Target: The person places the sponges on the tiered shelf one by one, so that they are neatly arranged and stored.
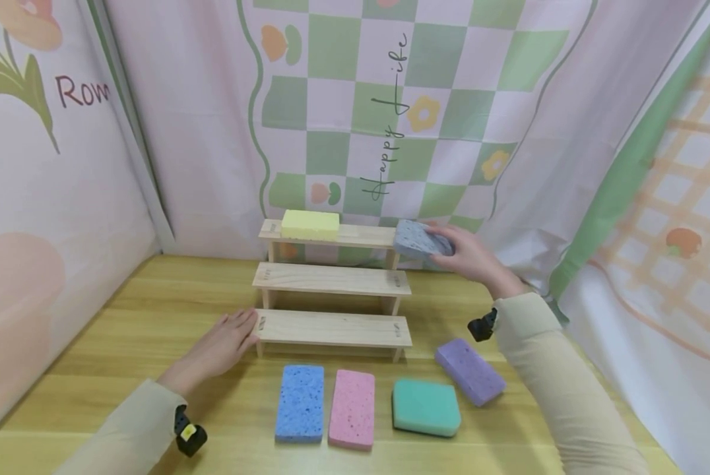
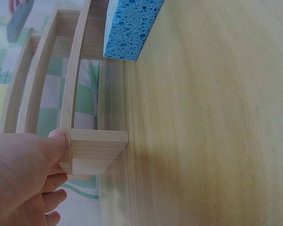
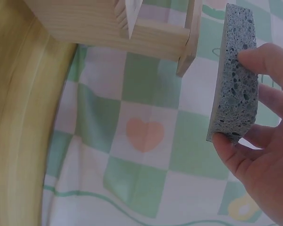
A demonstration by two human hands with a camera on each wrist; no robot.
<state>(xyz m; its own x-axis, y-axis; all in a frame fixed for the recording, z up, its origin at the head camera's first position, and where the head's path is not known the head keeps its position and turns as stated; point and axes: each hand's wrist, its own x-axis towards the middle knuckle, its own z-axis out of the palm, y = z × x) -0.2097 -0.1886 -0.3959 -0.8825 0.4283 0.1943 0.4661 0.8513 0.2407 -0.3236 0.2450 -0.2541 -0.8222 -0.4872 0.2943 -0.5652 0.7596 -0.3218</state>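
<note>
A three-step wooden shelf (image 1: 332, 278) stands on the table. My right hand (image 1: 469, 254) pinches a grey sponge (image 1: 417, 239) by its edges, at the right end of the top step. In the right wrist view the grey sponge (image 3: 236, 77) appears apart from the shelf's wood, with thumb and fingers on opposite edges. My left hand (image 1: 227, 340) grips the left end of the lowest step, its thumb against the board in the left wrist view. On the top step's left part lies a yellow sponge (image 1: 310, 225).
In front of the shelf lie a blue sponge (image 1: 299, 404), a pink sponge (image 1: 352, 409) and a green sponge (image 1: 426, 407). A purple sponge (image 1: 470, 371) lies at an angle under the right forearm's side. Patterned curtains (image 1: 200, 132) hang behind the wooden table (image 1: 123, 316) and at both sides.
</note>
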